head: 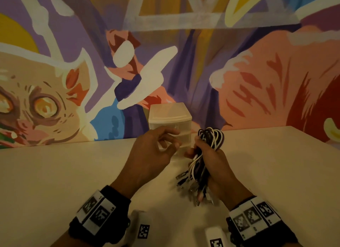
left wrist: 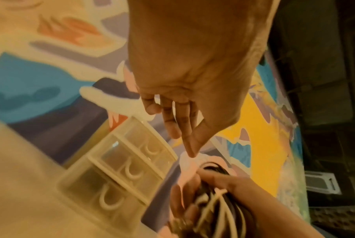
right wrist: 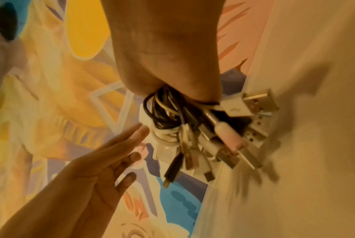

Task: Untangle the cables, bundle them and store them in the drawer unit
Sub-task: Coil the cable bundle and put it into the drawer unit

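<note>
My right hand [head: 211, 160] grips a folded bundle of black and white cables [head: 211, 138] above the table, loops sticking up and plugs [right wrist: 233, 136] hanging below the fist. A small translucent drawer unit [head: 170, 116] stands at the back of the table against the wall, its three drawers [left wrist: 129, 170] all closed. My left hand [head: 156, 149] hovers in front of the unit with relaxed fingers [left wrist: 172, 119], holding nothing, just left of the bundle.
The pale table [head: 64, 176] runs up to a painted mural wall [head: 73, 71] right behind the drawer unit. The table's right edge [head: 316, 138] slants away toward the corner.
</note>
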Tool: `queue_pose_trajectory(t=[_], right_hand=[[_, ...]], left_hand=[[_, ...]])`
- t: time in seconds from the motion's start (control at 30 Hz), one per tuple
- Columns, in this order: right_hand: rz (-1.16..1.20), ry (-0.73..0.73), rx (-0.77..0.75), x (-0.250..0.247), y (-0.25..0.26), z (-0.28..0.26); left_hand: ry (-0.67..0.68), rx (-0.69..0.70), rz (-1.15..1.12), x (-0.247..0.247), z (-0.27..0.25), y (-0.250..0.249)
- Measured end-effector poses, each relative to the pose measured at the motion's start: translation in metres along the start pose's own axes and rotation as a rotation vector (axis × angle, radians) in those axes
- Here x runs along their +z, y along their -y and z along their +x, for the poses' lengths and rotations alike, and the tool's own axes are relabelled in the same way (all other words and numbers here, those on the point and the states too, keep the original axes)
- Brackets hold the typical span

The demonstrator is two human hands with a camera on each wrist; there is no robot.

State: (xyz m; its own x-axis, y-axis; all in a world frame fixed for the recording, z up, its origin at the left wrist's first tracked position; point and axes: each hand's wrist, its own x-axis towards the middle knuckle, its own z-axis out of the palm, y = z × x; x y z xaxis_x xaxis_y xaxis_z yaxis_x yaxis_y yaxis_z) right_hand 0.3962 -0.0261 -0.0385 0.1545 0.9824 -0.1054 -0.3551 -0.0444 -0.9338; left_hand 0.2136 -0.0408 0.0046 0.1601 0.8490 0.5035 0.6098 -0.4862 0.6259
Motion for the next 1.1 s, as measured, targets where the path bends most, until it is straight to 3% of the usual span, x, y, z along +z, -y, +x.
queue_pose_trajectory(t=[0.1,0.3,0.47,0.83,0.93,1.03,1.1], right_hand=[[0.188,-0.021,0.084,-0.005,-0.003,0.012],[0.321,-0.031,0.164,-0.011,-0.009,0.029],[0.526,0.023,0.286,-0.022,-0.013,0.032],[0.523,0.029,0.357,-0.024,-0.019,0.036],[0.51,0.018,0.361,-0.023,-0.018,0.036],[0.483,-0.001,0.352,-0.023,-0.018,0.038],[0.461,-0.01,0.346,-0.022,-0.019,0.04]], left_hand=[[-0.109,0.071,0.226,-0.003,0.014,0.018],[0.023,0.154,0.727,0.01,0.039,0.039],[0.002,0.176,0.882,0.023,0.034,0.034],[-0.075,0.11,0.707,0.008,0.036,0.006],[-0.032,0.055,0.658,0.002,0.038,0.004],[0.067,-0.118,0.34,-0.012,0.043,-0.01],[0.042,-0.194,0.094,-0.022,0.045,-0.021]])
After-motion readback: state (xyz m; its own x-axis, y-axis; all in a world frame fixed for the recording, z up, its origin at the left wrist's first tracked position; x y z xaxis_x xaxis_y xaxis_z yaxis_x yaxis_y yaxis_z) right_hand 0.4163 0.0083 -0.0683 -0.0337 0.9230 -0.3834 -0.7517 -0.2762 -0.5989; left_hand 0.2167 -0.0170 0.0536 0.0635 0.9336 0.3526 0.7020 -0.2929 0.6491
